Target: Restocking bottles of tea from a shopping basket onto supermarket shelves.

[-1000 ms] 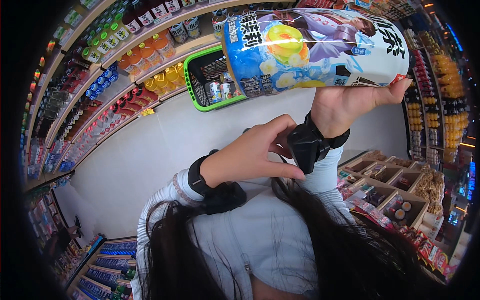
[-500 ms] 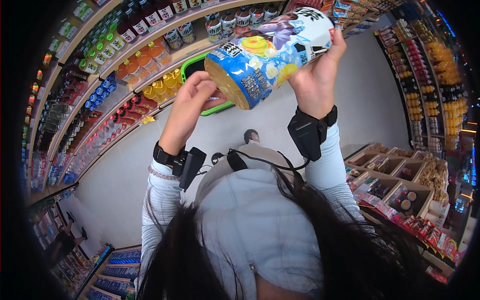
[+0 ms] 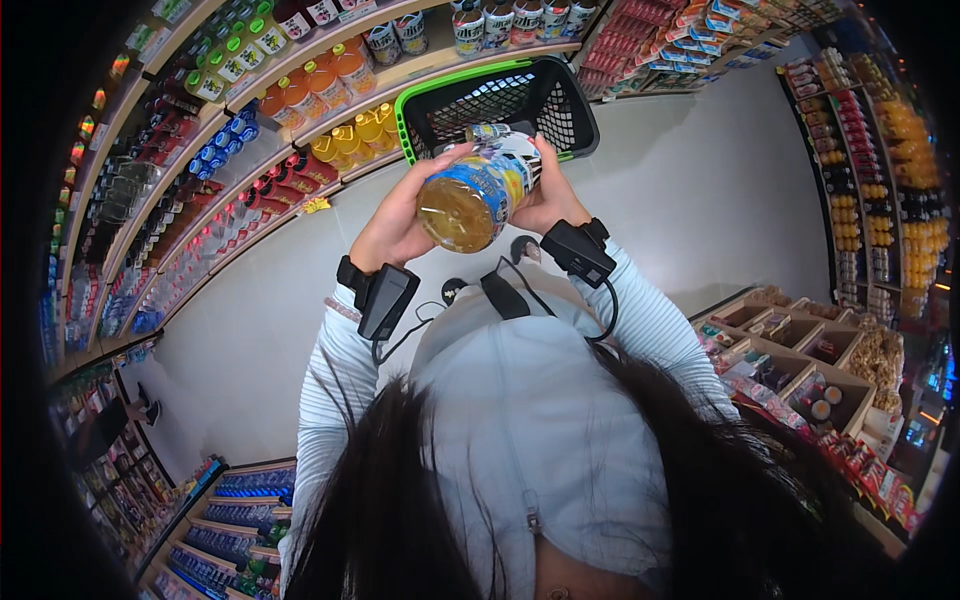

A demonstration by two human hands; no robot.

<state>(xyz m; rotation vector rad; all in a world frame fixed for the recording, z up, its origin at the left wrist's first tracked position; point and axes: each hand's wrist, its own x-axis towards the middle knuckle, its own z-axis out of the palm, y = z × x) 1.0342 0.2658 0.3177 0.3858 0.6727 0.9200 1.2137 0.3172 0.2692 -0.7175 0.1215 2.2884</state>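
Note:
Between my two hands is a large plastic drink bottle (image 3: 462,212) with amber liquid and a blue, white and yellow label, its base tilted toward me. My left hand (image 3: 403,215) is closed around its left side near the base. On the other side, my right hand (image 3: 552,196) grips it along the label. Just beyond the bottle stands a black shopping basket (image 3: 556,105) with a bright green rim. A small printed item shows at the bottle's far end; I cannot tell whether it lies in the basket.
Shelves of bottled drinks curve along the left and far side, with orange drinks (image 3: 325,78) and yellow bottles (image 3: 352,142) nearest the basket. Wooden snack bins (image 3: 790,345) stand at the right. A shelf (image 3: 884,190) of orange drinks rises farther right. Grey floor (image 3: 690,180) lies between.
The bottle has come down and toward me, its base now facing me more. My left hand has closed on it, and my right hand has lowered. More of the basket shows.

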